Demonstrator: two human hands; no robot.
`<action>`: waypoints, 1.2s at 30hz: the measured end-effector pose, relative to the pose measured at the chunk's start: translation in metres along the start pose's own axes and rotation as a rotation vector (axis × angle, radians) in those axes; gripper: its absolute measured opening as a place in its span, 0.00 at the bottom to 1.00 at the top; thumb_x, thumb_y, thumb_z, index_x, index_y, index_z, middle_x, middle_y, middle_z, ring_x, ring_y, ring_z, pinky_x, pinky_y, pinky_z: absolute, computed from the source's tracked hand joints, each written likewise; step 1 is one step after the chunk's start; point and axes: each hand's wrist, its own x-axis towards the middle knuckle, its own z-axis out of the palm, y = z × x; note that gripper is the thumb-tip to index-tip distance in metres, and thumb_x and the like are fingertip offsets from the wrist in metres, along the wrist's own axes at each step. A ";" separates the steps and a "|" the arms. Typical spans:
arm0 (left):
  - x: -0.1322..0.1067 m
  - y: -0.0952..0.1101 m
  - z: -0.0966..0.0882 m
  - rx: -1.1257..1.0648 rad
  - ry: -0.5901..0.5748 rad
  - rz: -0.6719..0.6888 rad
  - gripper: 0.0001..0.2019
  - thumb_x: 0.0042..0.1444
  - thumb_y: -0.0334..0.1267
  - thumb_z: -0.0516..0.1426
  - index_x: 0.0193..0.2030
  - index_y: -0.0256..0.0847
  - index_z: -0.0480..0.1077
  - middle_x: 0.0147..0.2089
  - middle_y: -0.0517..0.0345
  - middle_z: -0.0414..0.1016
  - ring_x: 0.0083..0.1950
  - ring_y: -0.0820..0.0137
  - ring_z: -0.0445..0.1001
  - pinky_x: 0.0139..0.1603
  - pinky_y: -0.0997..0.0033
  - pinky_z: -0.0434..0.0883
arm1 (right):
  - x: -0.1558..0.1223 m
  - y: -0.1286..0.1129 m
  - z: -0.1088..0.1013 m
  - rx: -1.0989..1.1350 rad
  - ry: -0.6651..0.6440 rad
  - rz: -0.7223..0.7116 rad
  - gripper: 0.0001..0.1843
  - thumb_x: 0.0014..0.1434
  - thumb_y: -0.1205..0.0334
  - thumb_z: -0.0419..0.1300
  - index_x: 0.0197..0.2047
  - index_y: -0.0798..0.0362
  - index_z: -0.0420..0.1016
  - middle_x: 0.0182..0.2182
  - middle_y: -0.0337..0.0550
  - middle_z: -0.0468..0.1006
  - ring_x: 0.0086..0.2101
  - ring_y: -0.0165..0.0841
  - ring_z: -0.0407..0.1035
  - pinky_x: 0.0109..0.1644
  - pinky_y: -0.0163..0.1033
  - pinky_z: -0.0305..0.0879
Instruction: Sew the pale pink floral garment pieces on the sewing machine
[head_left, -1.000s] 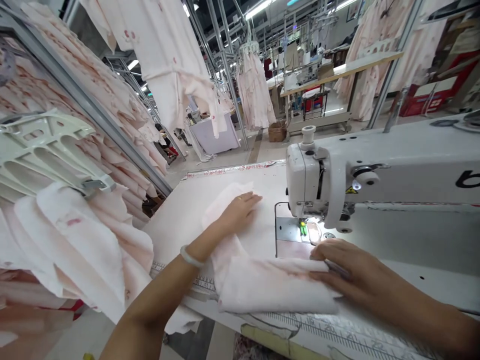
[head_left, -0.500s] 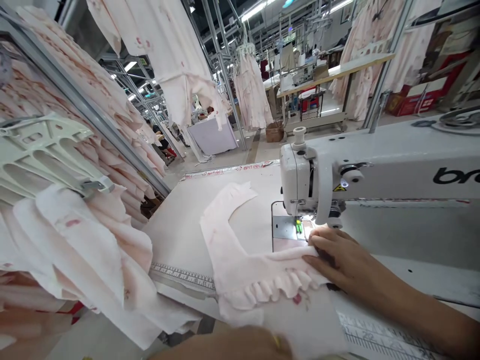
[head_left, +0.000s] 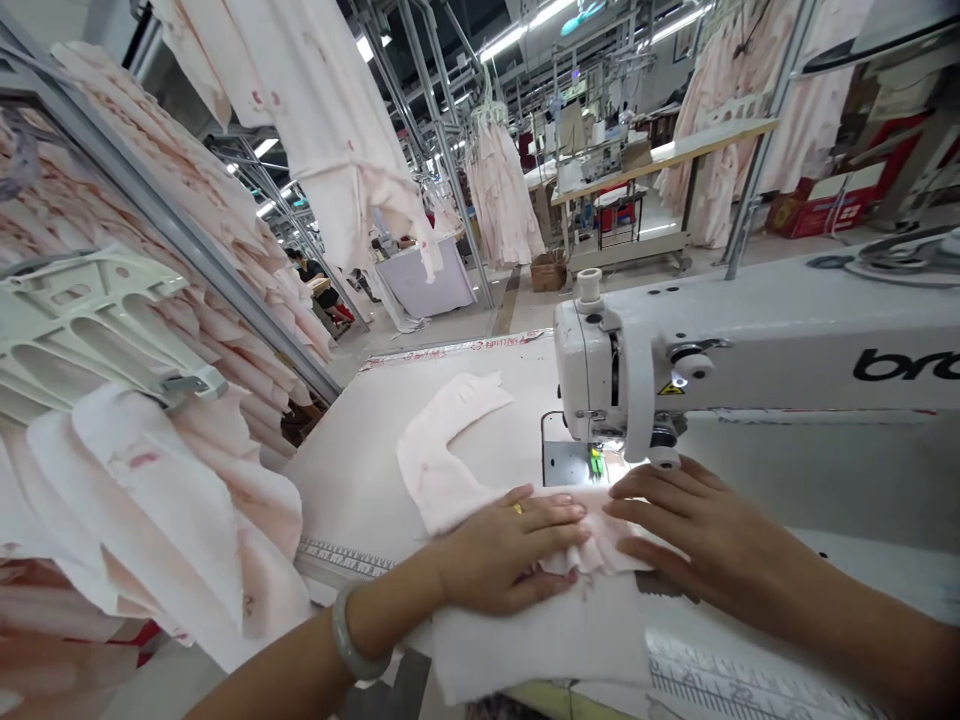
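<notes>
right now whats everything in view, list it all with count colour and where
fabric piece: one, pale pink, flat on the table, curving from the far side in under both hands
sewing machine: one, white, right side of the table
table: one, off-white, printed ruler along its near edge
hanger clamp: one, cream plastic, at left, gripping pink cut pieces
hanging garments: several, pale pink, on overhead rails
far workbench: one, light wood top, background
bracelet: one, pale green, left wrist
left hand: flat on the fabric, gold ring
right hand: flat on the fabric before the needle area
</notes>
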 end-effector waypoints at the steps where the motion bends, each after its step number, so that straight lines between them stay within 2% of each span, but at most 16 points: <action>1: 0.000 -0.004 -0.007 -0.014 -0.027 0.043 0.27 0.77 0.51 0.54 0.76 0.40 0.66 0.78 0.40 0.69 0.80 0.56 0.66 0.83 0.44 0.58 | 0.000 -0.001 0.000 0.037 -0.042 0.018 0.11 0.80 0.57 0.55 0.51 0.47 0.79 0.45 0.40 0.85 0.45 0.39 0.78 0.56 0.49 0.66; 4: 0.008 -0.008 -0.023 -0.016 -0.044 0.117 0.28 0.76 0.54 0.56 0.73 0.39 0.69 0.74 0.39 0.74 0.76 0.56 0.72 0.79 0.51 0.65 | 0.002 -0.006 0.000 0.136 -0.154 0.068 0.15 0.80 0.55 0.55 0.45 0.46 0.82 0.43 0.40 0.86 0.45 0.39 0.78 0.54 0.49 0.70; 6: 0.019 -0.005 -0.024 0.046 -0.014 0.126 0.26 0.78 0.51 0.54 0.73 0.36 0.69 0.72 0.38 0.76 0.75 0.57 0.73 0.77 0.53 0.68 | 0.002 -0.007 -0.001 0.134 -0.152 0.077 0.16 0.80 0.55 0.54 0.45 0.46 0.82 0.43 0.41 0.87 0.45 0.40 0.79 0.53 0.49 0.71; 10: 0.039 -0.004 -0.009 0.194 0.006 0.166 0.23 0.80 0.41 0.49 0.72 0.29 0.69 0.74 0.37 0.73 0.79 0.57 0.68 0.79 0.54 0.66 | 0.002 -0.001 -0.002 0.015 -0.088 0.004 0.14 0.79 0.58 0.55 0.48 0.45 0.83 0.45 0.39 0.88 0.47 0.40 0.81 0.51 0.49 0.71; 13: 0.046 -0.011 0.000 0.231 0.037 0.166 0.21 0.80 0.39 0.48 0.69 0.30 0.71 0.73 0.39 0.75 0.77 0.58 0.70 0.78 0.55 0.68 | 0.002 0.004 -0.002 -0.090 -0.032 -0.051 0.15 0.79 0.61 0.53 0.49 0.46 0.82 0.46 0.38 0.89 0.46 0.40 0.81 0.52 0.49 0.68; 15: 0.048 -0.017 0.001 0.243 0.070 0.144 0.21 0.81 0.40 0.48 0.69 0.30 0.72 0.72 0.40 0.76 0.75 0.58 0.72 0.77 0.55 0.70 | 0.002 0.005 -0.001 -0.116 -0.036 -0.044 0.15 0.80 0.59 0.52 0.50 0.47 0.81 0.49 0.40 0.89 0.45 0.39 0.82 0.53 0.51 0.67; 19: 0.049 -0.024 -0.002 0.251 0.101 0.146 0.22 0.81 0.39 0.47 0.68 0.27 0.72 0.70 0.38 0.77 0.73 0.56 0.74 0.76 0.55 0.71 | -0.001 0.006 0.001 -0.085 -0.112 0.025 0.15 0.80 0.57 0.53 0.62 0.46 0.77 0.55 0.39 0.87 0.45 0.39 0.84 0.53 0.52 0.69; 21: 0.049 -0.024 -0.002 0.242 0.110 0.161 0.22 0.81 0.39 0.46 0.67 0.26 0.72 0.70 0.37 0.77 0.72 0.56 0.75 0.76 0.55 0.71 | -0.003 0.006 0.002 -0.059 -0.125 0.055 0.18 0.78 0.56 0.56 0.68 0.43 0.74 0.55 0.38 0.87 0.45 0.40 0.84 0.52 0.52 0.70; 25: 0.050 -0.024 -0.001 0.212 0.125 0.121 0.21 0.81 0.40 0.46 0.69 0.30 0.71 0.71 0.39 0.76 0.72 0.57 0.75 0.76 0.54 0.70 | -0.008 0.007 0.004 -0.030 -0.131 0.073 0.23 0.79 0.59 0.55 0.73 0.41 0.70 0.54 0.37 0.88 0.46 0.41 0.84 0.55 0.51 0.70; 27: 0.052 -0.025 -0.002 0.199 0.113 0.112 0.20 0.81 0.39 0.47 0.69 0.32 0.70 0.71 0.39 0.76 0.72 0.57 0.74 0.76 0.55 0.71 | -0.010 0.008 0.007 -0.045 -0.136 0.062 0.22 0.80 0.59 0.54 0.73 0.43 0.71 0.55 0.38 0.87 0.47 0.40 0.84 0.55 0.51 0.70; 30: 0.054 -0.026 -0.003 0.205 0.095 0.123 0.19 0.80 0.36 0.47 0.68 0.30 0.70 0.68 0.36 0.77 0.71 0.57 0.75 0.74 0.55 0.73 | -0.014 0.011 0.012 -0.080 -0.157 0.058 0.17 0.80 0.56 0.54 0.65 0.44 0.77 0.55 0.38 0.87 0.49 0.38 0.83 0.55 0.49 0.67; 33: 0.054 -0.024 -0.004 0.226 0.093 0.117 0.18 0.79 0.35 0.48 0.66 0.30 0.72 0.66 0.37 0.78 0.71 0.56 0.76 0.75 0.55 0.72 | -0.017 0.013 0.015 -0.085 -0.148 0.080 0.14 0.82 0.53 0.53 0.57 0.42 0.80 0.55 0.35 0.87 0.49 0.36 0.83 0.60 0.49 0.64; 36: 0.053 -0.022 -0.004 0.192 0.093 0.097 0.18 0.78 0.33 0.48 0.66 0.33 0.72 0.68 0.39 0.79 0.72 0.58 0.75 0.76 0.54 0.72 | -0.017 0.012 0.014 -0.067 -0.140 0.078 0.15 0.82 0.54 0.53 0.63 0.43 0.77 0.55 0.36 0.87 0.48 0.36 0.83 0.60 0.48 0.65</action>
